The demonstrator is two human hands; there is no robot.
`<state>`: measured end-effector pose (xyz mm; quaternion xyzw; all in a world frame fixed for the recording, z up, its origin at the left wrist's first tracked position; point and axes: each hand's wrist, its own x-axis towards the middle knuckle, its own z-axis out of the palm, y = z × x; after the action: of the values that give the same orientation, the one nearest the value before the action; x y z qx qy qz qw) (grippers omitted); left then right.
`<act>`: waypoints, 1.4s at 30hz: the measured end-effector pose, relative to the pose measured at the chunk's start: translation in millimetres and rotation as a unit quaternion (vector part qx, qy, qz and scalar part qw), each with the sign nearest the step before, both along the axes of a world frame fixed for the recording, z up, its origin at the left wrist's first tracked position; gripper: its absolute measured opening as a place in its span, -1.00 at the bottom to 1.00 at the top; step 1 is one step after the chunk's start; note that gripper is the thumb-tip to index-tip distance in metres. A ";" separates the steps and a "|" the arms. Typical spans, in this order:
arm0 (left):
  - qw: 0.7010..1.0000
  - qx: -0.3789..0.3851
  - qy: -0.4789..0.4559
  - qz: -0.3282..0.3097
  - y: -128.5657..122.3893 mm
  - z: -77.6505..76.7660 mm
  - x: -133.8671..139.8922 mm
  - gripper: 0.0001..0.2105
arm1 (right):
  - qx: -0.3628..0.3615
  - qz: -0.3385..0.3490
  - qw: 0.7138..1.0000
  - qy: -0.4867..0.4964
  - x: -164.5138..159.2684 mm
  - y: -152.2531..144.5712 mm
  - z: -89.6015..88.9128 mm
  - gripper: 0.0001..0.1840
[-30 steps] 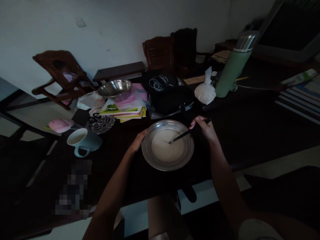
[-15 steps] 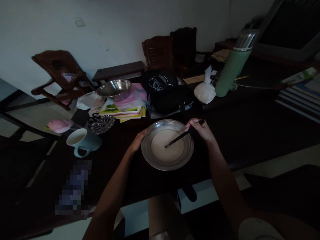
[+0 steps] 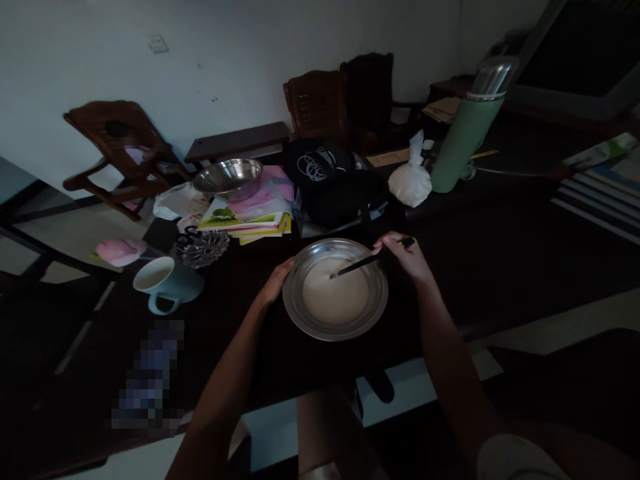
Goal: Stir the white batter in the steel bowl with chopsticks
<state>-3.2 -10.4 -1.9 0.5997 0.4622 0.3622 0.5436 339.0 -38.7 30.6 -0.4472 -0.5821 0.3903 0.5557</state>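
- Head view: a wide-rimmed steel bowl [image 3: 335, 333] is set on the dark table [image 3: 505, 260], at the centre of the frame.
- A pale, milky mixture [image 3: 334, 300] is held in the bowl.
- Black chopsticks [image 3: 361, 263] are gripped in the closed fingers of the right hand [image 3: 403, 255], right of centre; their tips are dipped into the mixture.
- The bowl's left edge is touched by the left hand [image 3: 277, 281]; whether it is gripped cannot be told.
- A light-blue mug [image 3: 184, 283] is seen at centre left.
- A second steel bowl [image 3: 230, 179] is stacked above booklets [image 3: 253, 223], upper left of centre.
- A knotted plastic bag [image 3: 410, 183] is placed beside a green vacuum flask [image 3: 463, 140], upper right.
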 end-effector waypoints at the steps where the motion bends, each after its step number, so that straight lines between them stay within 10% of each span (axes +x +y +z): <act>1: 1.000 -0.002 -0.001 0.002 -0.2 0.0 0.0 -0.29 | 0.003 -0.019 1.000 0.003 1.0 -0.2 0.3 -0.50; 42: 1.000 0.007 0.005 -0.004 2.5 -2.6 -0.9 -0.24 | 0.017 0.014 1.000 0.008 -1.5 0.7 -0.8 -0.56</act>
<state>-4.1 -7.9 -4.6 0.6069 0.4604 0.3600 0.5386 337.5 -38.0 29.8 -0.4264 -0.5904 0.3912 0.5626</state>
